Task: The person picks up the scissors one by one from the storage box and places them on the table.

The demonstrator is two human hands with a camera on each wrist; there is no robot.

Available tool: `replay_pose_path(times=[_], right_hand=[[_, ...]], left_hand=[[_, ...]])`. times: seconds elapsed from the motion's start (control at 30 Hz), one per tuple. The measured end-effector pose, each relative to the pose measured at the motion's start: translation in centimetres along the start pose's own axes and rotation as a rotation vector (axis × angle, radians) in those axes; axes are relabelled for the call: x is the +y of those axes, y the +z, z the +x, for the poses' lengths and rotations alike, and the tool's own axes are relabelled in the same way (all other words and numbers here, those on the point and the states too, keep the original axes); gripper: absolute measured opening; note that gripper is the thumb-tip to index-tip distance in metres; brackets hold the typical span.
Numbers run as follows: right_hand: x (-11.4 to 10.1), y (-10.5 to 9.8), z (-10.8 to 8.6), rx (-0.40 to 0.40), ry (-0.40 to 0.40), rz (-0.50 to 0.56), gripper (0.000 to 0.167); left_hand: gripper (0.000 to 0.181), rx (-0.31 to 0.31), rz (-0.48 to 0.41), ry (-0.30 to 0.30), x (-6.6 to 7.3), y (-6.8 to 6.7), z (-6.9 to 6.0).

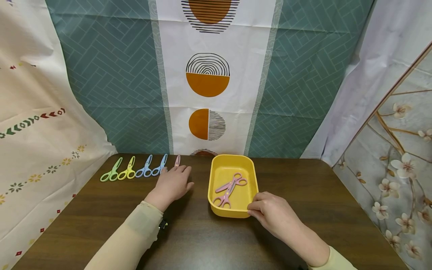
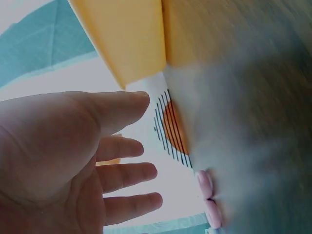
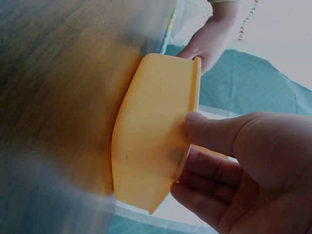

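Head view: the right hand point(image 1: 271, 212) has a narrow grip, pinching the near right corner of the yellow tray point(image 1: 233, 213); the right wrist view shows the thumb against the outside of the wall, by the rim, with fingers on the other side. The left hand point(image 1: 172, 185) has a wide grip with nothing in it, its fingers stretched out over the far part of the surface point(image 1: 209, 243), near a pair of pink scissors point(image 1: 177, 161) (only the blade end shows past the fingers in the head view, while the left wrist view shows the pink handles just beyond the fingertips). Inside the tray, which sits flat on the surface between the two hands, two more pink pairs lie crossed, the upper pair point(image 1: 221, 187) with its handles toward the far right, the lower pair point(image 1: 227, 196) with its handles at the near left. To the left of the left hand, along the far edge, stand out two blue pairs point(image 1: 146, 167), then a yellow pair point(image 1: 130, 169) and a green pair point(image 1: 114, 171), all lying blades away from the person. Behind the surface hangs a teal and white curtain point(image 1: 287, 93) with orange and black round shapes
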State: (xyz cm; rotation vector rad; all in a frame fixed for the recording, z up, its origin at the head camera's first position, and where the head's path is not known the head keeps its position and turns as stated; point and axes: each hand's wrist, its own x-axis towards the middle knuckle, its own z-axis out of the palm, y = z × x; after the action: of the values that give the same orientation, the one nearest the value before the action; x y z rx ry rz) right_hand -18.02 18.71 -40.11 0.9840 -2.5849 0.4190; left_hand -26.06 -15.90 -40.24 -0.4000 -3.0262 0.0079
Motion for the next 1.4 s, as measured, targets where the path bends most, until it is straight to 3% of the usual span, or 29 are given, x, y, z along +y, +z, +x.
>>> replay_pose_path(times=[0.17,0.43,0.77,1.07,1.4], right_hand=[[0.1,0.1,0.0,-0.001,-0.017,0.008,0.012],[0.2,0.1,0.0,-0.005,-0.016,0.009,0.013],[0.2,-0.1,0.0,-0.011,-0.009,0.010,0.012],[0.1,0.1,0.0,-0.017,-0.007,0.012,0.013],[0.2,0.1,0.0,-0.012,-0.007,0.008,0.013]], left_hand=[[0.064,0.035,0.014,0.022,0.9,-0.6,-0.4],[0.066,0.007,-0.009,0.052,1.9,-1.2,-0.7],[0.064,0.056,-0.048,0.113,3.4,-2.2,-1.2],[0.061,0.086,-0.089,0.162,5.2,-2.6,-1.6],[0.061,0.090,-0.067,0.222,6.6,-2.5,-1.6]])
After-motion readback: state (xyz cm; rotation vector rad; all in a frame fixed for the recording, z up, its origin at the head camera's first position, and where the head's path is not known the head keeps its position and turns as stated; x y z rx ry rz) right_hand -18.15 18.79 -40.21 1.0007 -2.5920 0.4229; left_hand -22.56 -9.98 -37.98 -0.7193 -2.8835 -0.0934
